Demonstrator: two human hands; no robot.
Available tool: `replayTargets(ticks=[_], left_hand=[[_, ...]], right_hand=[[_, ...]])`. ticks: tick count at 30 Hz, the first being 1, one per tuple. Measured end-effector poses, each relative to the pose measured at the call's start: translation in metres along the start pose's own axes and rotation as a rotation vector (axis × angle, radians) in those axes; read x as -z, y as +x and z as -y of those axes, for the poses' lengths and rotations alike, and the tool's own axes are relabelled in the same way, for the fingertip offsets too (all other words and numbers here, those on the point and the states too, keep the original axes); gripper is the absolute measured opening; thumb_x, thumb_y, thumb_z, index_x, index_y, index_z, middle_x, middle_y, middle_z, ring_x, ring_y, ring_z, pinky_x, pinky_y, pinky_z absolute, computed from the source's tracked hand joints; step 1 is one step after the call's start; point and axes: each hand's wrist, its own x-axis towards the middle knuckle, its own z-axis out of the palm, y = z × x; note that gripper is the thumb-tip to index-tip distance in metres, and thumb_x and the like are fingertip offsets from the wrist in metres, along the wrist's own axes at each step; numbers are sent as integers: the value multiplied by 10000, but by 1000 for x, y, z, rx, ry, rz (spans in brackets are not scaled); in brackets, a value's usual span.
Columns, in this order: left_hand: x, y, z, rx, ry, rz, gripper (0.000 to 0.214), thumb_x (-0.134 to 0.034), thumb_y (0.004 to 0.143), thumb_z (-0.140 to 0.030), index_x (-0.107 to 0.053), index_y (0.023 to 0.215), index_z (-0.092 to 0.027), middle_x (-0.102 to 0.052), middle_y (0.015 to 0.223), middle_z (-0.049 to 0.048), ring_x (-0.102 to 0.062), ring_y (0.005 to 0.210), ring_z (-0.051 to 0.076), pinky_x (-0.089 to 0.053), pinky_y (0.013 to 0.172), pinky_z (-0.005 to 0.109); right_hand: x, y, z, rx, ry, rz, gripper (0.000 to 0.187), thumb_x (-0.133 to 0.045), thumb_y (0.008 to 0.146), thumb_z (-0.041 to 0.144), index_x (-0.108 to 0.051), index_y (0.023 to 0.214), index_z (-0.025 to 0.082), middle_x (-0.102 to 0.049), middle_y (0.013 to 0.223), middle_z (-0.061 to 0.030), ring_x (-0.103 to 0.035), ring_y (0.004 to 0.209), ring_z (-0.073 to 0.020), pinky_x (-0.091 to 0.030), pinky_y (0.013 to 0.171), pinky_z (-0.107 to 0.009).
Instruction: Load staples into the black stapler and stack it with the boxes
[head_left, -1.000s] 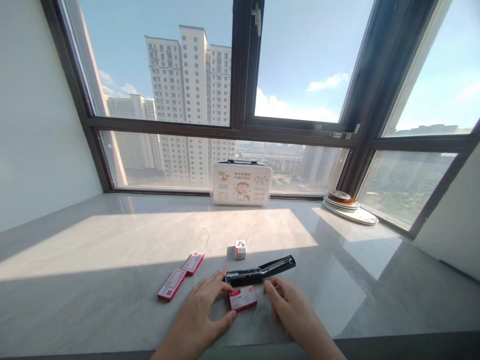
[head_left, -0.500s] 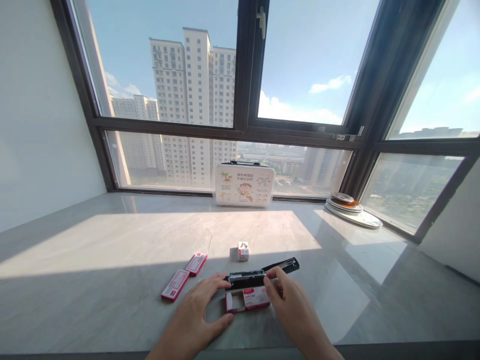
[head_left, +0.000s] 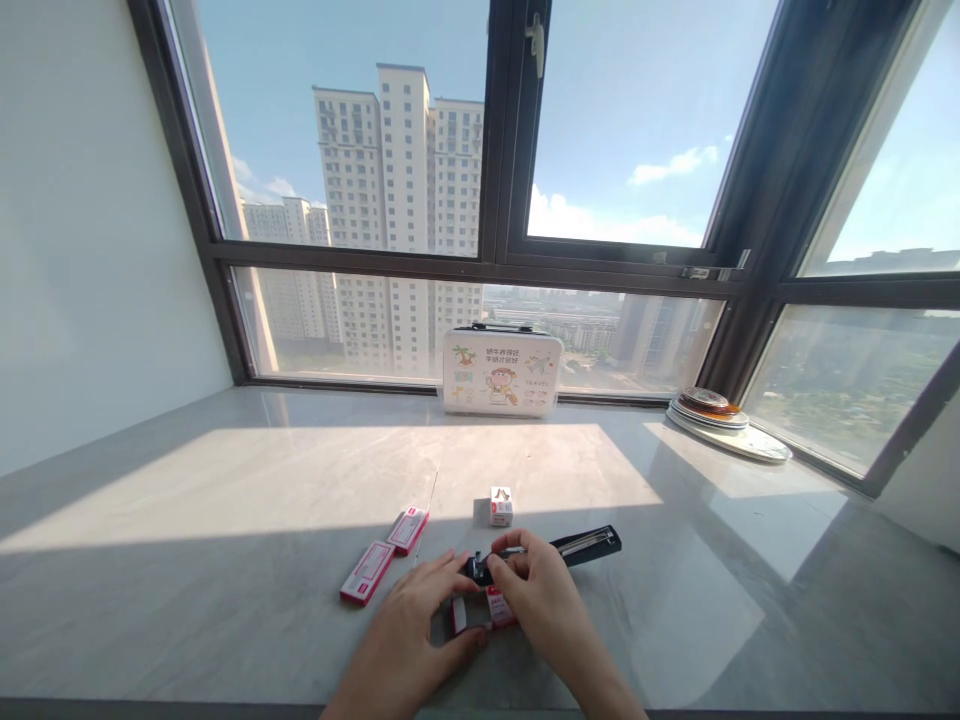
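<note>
A black stapler lies opened out on the counter, its long arm stretching to the right. My left hand has its fingertips on the stapler's left end, with its thumb lower down by the opened staple box. Above that same end, my right hand has thumb and forefinger closed together over the metal track. Whatever may be between those fingertips is too small to make out. The red-and-white staple box lies just below the stapler, partly covered by my right hand.
Two red-and-white boxes lie end to end on the left. A small white cube-shaped box stands behind the stapler. Against the window is a white printed case. Stacked plates sit in the right corner.
My right hand has slid left along the stapler, from its middle to its left end, and now covers more of the staple box. My left hand still touches the stapler's end.
</note>
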Motion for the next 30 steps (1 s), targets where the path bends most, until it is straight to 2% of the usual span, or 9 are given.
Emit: replayTargets(ticks=[4, 7, 13, 15, 18, 21, 24, 27, 30], left_hand=[[0, -2, -2, 4, 4, -7, 338, -744, 763, -388, -717, 1098, -355, -568, 1453, -17, -471, 1389, 283, -369, 1174, 464], [0, -2, -1, 10, -4, -23, 331, -747, 753, -379, -716, 1082, -357, -576, 1445, -26, -482, 1379, 277, -369, 1175, 446], [-1, 3, 6, -14, -18, 12, 393, -755, 725, -408, -707, 1112, -356, -583, 1439, -9, -501, 1359, 294, -398, 1152, 420], [1, 3, 6, -14, -20, 7, 361, -753, 729, -390, -710, 1086, -350, -572, 1448, -3, -497, 1360, 294, -385, 1156, 420], [8, -2, 4, -30, -54, -35, 377, -760, 745, -438, -675, 1090, -311, -576, 1425, 36, -522, 1318, 283, -416, 1108, 391], [14, -7, 3, 20, 11, -116, 286, -571, 903, -527, -636, 883, -249, -694, 1086, 52, -623, 1065, 238, -482, 931, 341], [14, -10, -3, 105, 161, -120, 464, -337, 1006, -499, -578, 712, -233, -664, 813, 28, -610, 851, 216, -446, 812, 337], [3, -8, -18, 107, 220, -84, 462, -291, 1021, -398, -612, 735, -228, -672, 810, 35, -606, 850, 219, -410, 806, 340], [-9, -4, -35, 102, 251, -108, 416, -314, 1012, -338, -631, 765, -228, -684, 835, 43, -616, 869, 229, -403, 799, 342]], right_hand=[[-3, 3, 13, 107, -188, -41, 177, -593, 884, 374, -652, 879, 207, -506, 522, 65, -474, 508, -123, -312, 508, -222], [-1, 2, 27, 208, -350, -75, 140, -569, 901, 331, -661, 878, 227, -528, 552, 57, -502, 548, -128, -308, 550, -228], [3, -10, 39, 276, -571, 219, 62, -627, 780, 189, -658, 767, 241, -654, 631, 46, -550, 578, -119, -247, 542, -232], [6, -16, 37, 271, -637, 220, 67, -627, 775, 185, -641, 734, 236, -673, 657, 39, -560, 597, -126, -234, 548, -244], [21, -24, 29, 229, -638, 171, 61, -599, 860, 279, -655, 839, 266, -676, 675, 38, -581, 630, -145, -242, 555, -250], [46, -30, 16, 135, -674, 74, 244, -509, 953, 425, -629, 831, 250, -665, 670, 12, -586, 636, -170, -246, 552, -263], [62, -32, 6, 34, -745, 42, 503, -334, 1022, 511, -588, 694, 225, -680, 684, -31, -589, 624, -185, -248, 560, -280], [53, -34, 6, 16, -760, 68, 616, -228, 1045, 522, -605, 658, 226, -713, 724, -47, -619, 652, -194, -258, 572, -285], [36, -36, 10, 51, -790, 52, 599, -271, 1031, 557, -610, 658, 233, -724, 731, -43, -630, 662, -198, -239, 563, -293]])
